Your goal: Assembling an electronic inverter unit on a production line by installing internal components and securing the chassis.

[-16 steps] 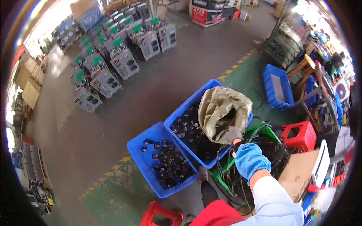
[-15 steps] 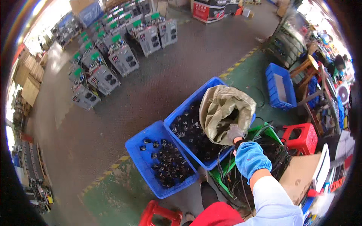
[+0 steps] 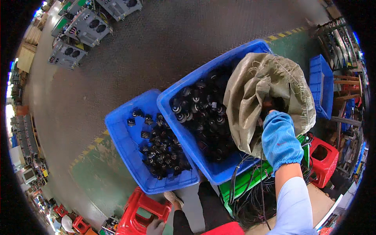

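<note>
Reaching into the sack (image 3: 246, 102), right hand hidden; left hand (image 3: 155, 227) low; can't tell either grip; withdrawing needs an open mouth.

grey floor (image 3: 129, 78) | green floor area (image 3: 103, 164) | yellow-black line (image 3: 281, 35) between | red stool (image 3: 333, 159), right | bright light (image 3: 8, 92), left edge

A crumpled khaki woven-plastic sack (image 3: 246, 102), its frayed mouth gaping upward and its rim folded loosely outward, bulges over the right-hand end of the larger blue plastic bin (image 3: 223, 172).
</note>
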### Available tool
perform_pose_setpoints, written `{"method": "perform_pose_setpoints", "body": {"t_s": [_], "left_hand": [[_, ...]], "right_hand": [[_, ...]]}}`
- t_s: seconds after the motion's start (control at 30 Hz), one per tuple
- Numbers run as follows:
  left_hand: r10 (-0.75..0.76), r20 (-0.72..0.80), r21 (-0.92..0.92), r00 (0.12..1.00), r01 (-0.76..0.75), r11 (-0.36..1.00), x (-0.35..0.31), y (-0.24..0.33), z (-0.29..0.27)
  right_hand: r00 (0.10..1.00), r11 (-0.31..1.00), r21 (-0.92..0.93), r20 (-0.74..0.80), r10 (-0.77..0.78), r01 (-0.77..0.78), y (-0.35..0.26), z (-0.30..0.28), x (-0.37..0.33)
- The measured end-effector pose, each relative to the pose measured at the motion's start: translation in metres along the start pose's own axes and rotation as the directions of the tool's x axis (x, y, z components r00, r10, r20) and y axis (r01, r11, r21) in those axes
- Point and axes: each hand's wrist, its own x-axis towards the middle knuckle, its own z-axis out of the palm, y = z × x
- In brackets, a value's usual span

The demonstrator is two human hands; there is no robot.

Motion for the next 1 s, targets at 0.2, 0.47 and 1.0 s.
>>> {"method": "perform_pose_setpoints", "body": {"t_s": [0.2,0.47,1.0], "left_hand": [[0.244,0.297,-0.042,0.923,-0.243,0.969,0.055,0.159,0.097],[0.481,0.413,0.051,0.773,-0.547,0.835,0.048,0.254,0.198],[0.214,0.355,0.228,0.910,-0.306,0.924,0.017,0.229,0.158]], "right_hand": [[0.997,0.997,0.029,-0.037,-0.070,0.071,-0.012,-0.013,0.020],[0.990,0.988,0.079,-0.061,-0.127,0.132,-0.015,-0.005,0.022],[0.950,0.960,0.164,-0.253,-0.181,0.226,0.002,-0.014,-0.024]]}}
